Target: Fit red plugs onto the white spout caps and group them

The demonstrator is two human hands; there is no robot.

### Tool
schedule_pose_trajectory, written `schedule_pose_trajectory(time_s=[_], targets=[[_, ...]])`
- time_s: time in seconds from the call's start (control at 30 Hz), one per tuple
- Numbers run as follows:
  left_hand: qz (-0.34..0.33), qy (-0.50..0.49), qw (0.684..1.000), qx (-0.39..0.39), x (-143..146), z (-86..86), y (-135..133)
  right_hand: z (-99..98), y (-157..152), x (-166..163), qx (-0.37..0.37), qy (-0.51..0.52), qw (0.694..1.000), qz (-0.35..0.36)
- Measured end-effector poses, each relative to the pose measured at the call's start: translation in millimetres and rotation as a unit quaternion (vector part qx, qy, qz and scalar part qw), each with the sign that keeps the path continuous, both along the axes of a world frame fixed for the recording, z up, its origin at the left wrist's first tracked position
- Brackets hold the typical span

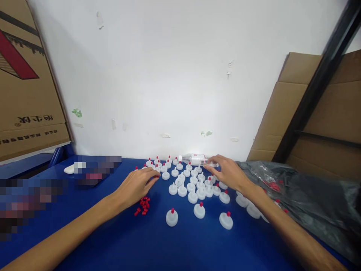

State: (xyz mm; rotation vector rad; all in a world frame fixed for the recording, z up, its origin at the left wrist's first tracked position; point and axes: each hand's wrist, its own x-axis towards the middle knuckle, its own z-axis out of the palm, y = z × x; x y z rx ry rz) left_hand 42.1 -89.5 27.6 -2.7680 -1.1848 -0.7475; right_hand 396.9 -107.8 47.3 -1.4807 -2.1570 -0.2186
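- Left hand [142, 184]: fingers curled, thumb and index nearly meeting. A speck of red shows at the tips; can't tell if I'm pinching it or it sits behind.
- Right hand [225, 171]: half open, gap between thumb and fingers, nothing visible in it. Over the far right of the cluster, overlapping the bottle's right end; can't tell if I touch it.
- White caps [192, 197]: loose cluster mid-tabletop [121, 241], between and beyond my hands. Spouts mostly up; middle ones mostly bare, many far and right ones red-tipped.
- Three red-tipped ones, apart, on the near side: left one [172, 218], middle one [199, 211], right one [226, 221].
- Red tips [144, 203]: small loose pile just near of my left hand.
- Clear bottle [197, 159]: on its side at the far edge, by the wall [169, 75], neck left.
- Grey plastic sheeting [301, 195]: right side, crumpled; clear bag [263, 174] with red bits on it.
- Printed carton [31, 90]: far left.
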Motion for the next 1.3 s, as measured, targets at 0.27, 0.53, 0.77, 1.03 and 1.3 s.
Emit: schedule_pose_trajectory(time_s=[0.27, 0.53, 0.77, 1.03, 1.3], targets=[[-0.083, -0.187, 0.979, -0.007, 19.6, 4.5, -23.8, 6.7, -32.5, -82.4, -0.014, 0.024, 0.974, 0.225], [-0.132, -0.208, 0.969, 0.001, 24.6, 4.9, -33.1, -6.0, -46.1, -98.4, 0.013, 0.108, 0.969, 0.222], [-0.126, -0.202, 0.971, 0.021, 23.2, -4.3, -28.9, -9.2, -49.0, -100.2, 0.029, 0.139, 0.965, 0.222], [-0.123, -0.138, 0.982, -0.029, 21.8, -2.2, -31.0, -14.4, -54.0, -106.2, 0.006, 0.183, 0.955, 0.233], [-0.151, -0.151, 0.974, -0.075, 24.7, 8.1, -43.1, -17.2, -60.2, -111.1, 0.057, 0.162, 0.946, 0.275]])
